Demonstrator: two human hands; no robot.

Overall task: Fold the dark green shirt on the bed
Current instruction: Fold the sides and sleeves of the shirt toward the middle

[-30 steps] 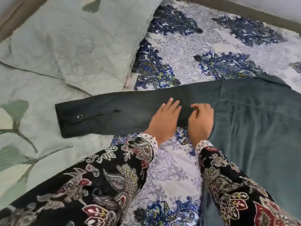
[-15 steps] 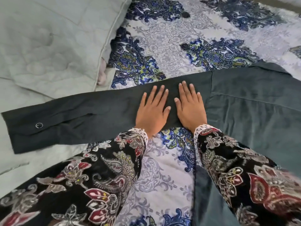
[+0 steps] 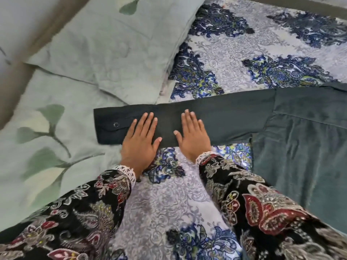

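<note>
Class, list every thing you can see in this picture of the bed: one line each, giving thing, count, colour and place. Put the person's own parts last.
dark green shirt: one, dark green, spread on the bed at right, one sleeve stretched out to the left
sleeve: one, dark green, flat across the middle, cuff at left
cuff button: one, dark, on the cuff
bedsheet: one, pale grey with blue floral pattern, beneath the shirt
pillow: one, pale green, upper left
quilt: one, pale green with leaf print, left, under the cuff
left hand: one, flat on the sleeve by the cuff
right hand: one, flat on the sleeve
patterned sleeves: two, black with floral print, bottom
</note>
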